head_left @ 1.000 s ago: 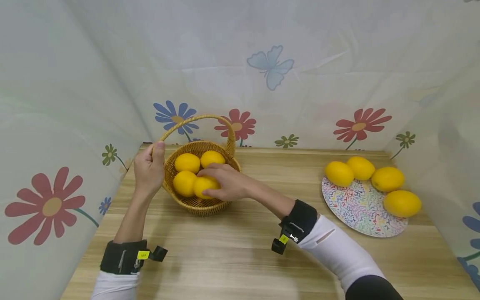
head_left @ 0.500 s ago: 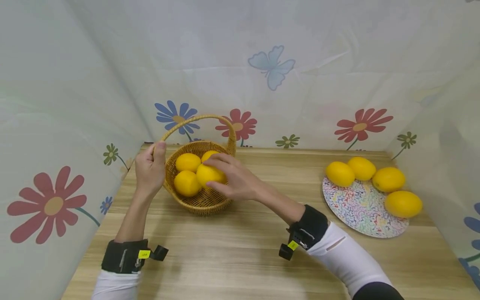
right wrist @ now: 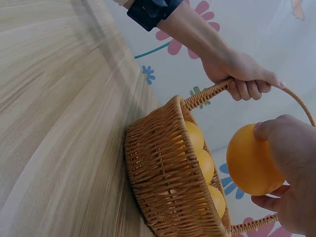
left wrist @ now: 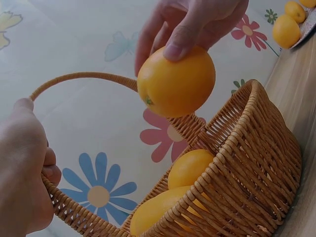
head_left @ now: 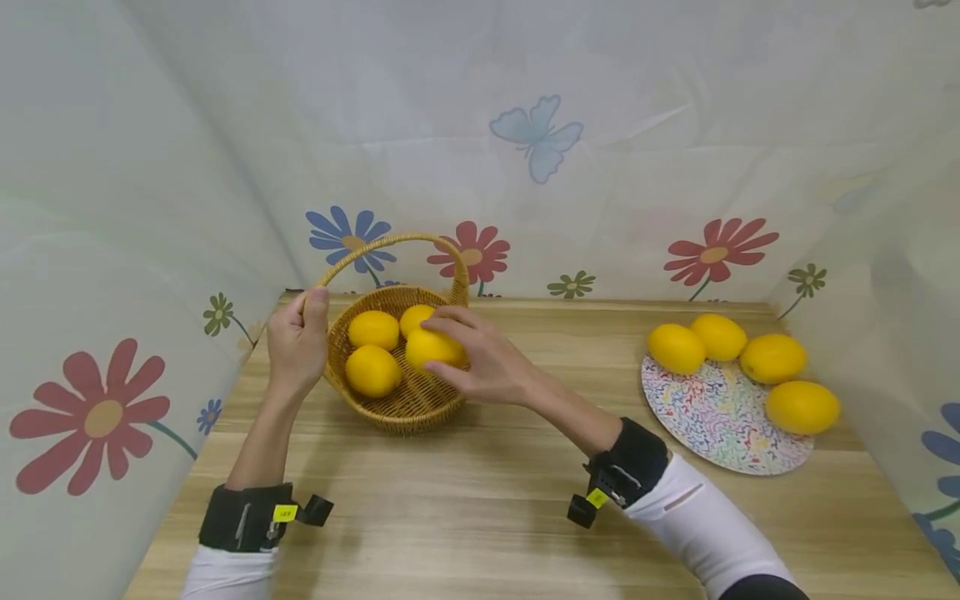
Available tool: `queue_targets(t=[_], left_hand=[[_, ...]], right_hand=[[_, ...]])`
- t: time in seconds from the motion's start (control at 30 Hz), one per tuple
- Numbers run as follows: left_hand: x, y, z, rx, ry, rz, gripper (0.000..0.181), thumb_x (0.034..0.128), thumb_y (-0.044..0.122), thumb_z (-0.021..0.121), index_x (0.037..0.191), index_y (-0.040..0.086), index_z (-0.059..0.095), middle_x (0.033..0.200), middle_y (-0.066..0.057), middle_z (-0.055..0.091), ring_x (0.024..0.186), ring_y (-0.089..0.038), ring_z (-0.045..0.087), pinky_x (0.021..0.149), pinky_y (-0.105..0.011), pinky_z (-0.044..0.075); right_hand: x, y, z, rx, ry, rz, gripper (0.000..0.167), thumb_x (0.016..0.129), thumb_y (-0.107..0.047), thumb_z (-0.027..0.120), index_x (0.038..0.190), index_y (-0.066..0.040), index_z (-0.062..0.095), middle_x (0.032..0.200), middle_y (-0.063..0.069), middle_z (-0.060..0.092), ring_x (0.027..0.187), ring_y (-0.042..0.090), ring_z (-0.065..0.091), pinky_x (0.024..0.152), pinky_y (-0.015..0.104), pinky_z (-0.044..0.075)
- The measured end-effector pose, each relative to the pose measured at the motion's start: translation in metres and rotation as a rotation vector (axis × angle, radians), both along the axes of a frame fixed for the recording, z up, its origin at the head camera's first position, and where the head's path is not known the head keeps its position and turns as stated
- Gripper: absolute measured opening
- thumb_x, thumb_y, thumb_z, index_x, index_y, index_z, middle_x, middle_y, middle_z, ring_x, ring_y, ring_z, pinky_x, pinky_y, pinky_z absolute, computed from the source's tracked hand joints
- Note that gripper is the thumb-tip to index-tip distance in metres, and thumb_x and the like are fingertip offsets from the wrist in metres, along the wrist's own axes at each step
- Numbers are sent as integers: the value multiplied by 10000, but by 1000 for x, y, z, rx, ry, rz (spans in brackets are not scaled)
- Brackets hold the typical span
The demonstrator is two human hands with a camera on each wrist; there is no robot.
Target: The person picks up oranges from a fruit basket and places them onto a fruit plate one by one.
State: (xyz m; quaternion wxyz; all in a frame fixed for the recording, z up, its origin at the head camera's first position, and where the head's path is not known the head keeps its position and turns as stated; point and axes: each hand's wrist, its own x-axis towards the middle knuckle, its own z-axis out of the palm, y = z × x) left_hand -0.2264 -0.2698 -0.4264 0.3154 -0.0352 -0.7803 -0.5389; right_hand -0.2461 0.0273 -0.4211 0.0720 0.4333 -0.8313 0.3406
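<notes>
L grip [head_left: 296, 337] is holding handle [head_left: 408, 237] tight at basket's [head_left: 405, 423] 9 o'clock, prob. steadying it; R grip [head_left: 483, 358] is pinching held lemon [head_left: 433, 350] approx. its width apart, above basket's 3 o'clock, clear of 3 lemons [head_left: 373, 372] lying inside.

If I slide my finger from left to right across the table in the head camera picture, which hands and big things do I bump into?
Left hand → woven basket → right hand holding a yellow fruit → speckled plate.
</notes>
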Motion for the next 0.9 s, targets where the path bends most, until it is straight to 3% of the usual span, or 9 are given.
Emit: queue_targets(t=[0.37,0.57,0.77,0.8,0.9], left_hand=[[-2,0,-2,-16,23,13,588,1156,295,570,683,-9,396,562,146,333,503,-27,256,490,-196,175],[-3,2,-4,-25,15,44,577,1161,262,545,691,-25,373,573,173,300,521,2,229,507,-192,157],[-3,-1,-3,-21,24,14,580,1158,296,569,686,7,394,570,147,332,510,-23,261,501,-189,172],[-2,-1,-2,-19,21,12,584,1156,307,571,683,14,395,566,142,336,507,-26,262,495,-192,175],[-1,0,-1,-13,18,2,594,1158,341,570,672,52,391,560,133,337,498,-35,257,483,-199,173]], right_hand=[[6,50,-3,-25,-34,-121,551,992,-189,864,1501,-74,686,1594,193,618,1408,394,669,1156,548,612],[11,96,-10,-36,18,-194,565,967,-133,887,1487,-45,686,1563,215,643,1348,413,704,1119,566,631],[16,145,-13,-30,86,-298,568,944,-99,906,1468,-35,693,1547,206,650,1326,413,714,1101,587,628],[17,153,-14,-31,93,-321,571,939,-92,909,1466,-36,695,1544,204,652,1330,412,710,1103,572,628],[21,177,-17,-30,112,-389,571,930,-77,910,1460,-43,699,1531,193,663,1325,400,704,1132,360,597]])
